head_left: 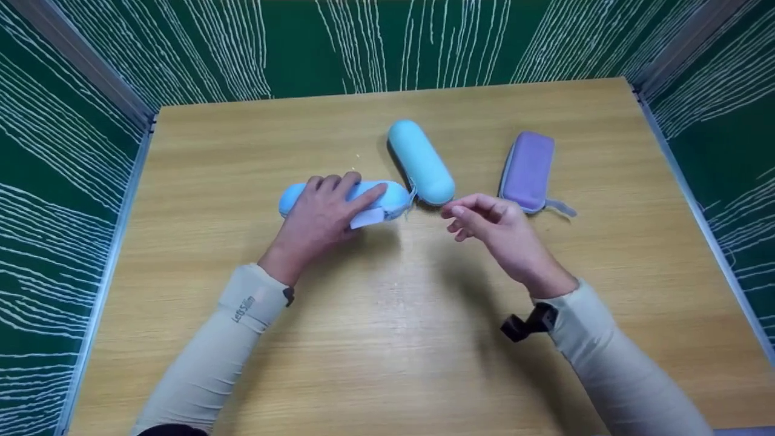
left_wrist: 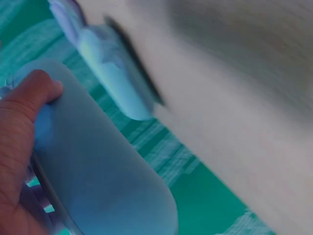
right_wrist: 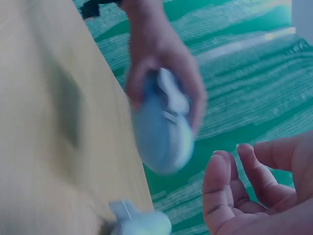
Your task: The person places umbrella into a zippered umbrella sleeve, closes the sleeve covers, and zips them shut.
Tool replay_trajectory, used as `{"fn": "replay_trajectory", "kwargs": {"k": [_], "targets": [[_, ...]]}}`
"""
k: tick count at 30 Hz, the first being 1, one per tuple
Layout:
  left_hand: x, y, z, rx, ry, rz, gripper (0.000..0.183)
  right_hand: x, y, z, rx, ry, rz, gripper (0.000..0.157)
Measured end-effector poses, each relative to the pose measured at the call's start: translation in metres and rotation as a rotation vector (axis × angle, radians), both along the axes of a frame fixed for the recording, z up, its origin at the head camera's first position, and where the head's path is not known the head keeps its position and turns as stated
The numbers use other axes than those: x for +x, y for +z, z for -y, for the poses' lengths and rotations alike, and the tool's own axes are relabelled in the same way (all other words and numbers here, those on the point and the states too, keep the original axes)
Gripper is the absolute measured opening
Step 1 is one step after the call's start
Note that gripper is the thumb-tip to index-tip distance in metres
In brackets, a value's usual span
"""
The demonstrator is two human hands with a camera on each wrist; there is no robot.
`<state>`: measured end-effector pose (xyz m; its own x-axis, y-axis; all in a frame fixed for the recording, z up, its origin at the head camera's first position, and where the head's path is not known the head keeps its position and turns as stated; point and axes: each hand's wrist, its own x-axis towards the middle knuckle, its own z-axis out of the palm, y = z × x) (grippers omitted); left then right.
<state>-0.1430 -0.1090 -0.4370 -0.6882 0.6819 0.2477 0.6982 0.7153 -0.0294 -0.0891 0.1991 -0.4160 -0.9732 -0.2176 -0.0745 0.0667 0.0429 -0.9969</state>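
My left hand (head_left: pixel 321 212) grips a blue zipper case (head_left: pixel 396 200), fingers over its top and thumb along the near end. A pale tab (head_left: pixel 367 218) sticks out of the case's near side. In the left wrist view the thumb presses on the smooth rounded shell (left_wrist: pixel 107 156), with fingers behind the zipper seam. To the right, my right hand (head_left: pixel 499 233) hovers with fingers loosely bent and nothing between them. Its fingertips come close to the near end of a second, turquoise zipper case (head_left: pixel 421 160), which lies slanted on the table.
A purple zipper case (head_left: pixel 530 169) with a grey strap (head_left: pixel 561 208) lies at the right on the wooden table (head_left: pixel 387 363). Green panels with white streaks (head_left: pixel 296 48) stand around the table, with metal posts (head_left: pixel 91 60) at the corners.
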Motion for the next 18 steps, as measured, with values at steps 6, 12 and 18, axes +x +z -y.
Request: {"fn": "replay_trajectory", "kwargs": {"k": [6, 12, 18], "targets": [[-0.024, -0.025, 0.025, 0.028, 0.032, 0.054, 0.079, 0.008, -0.005, -0.027, 0.024, -0.032, 0.024, 0.031], [-0.042, -0.043, 0.044, 0.033, 0.072, 0.057, 0.075, 0.015, -0.012, -0.039, 0.074, -0.016, 0.045, 0.036], [-0.052, -0.057, 0.048, 0.011, 0.140, 0.069, 0.066, 0.016, -0.016, -0.042, 0.077, -0.018, 0.046, 0.035]]}}
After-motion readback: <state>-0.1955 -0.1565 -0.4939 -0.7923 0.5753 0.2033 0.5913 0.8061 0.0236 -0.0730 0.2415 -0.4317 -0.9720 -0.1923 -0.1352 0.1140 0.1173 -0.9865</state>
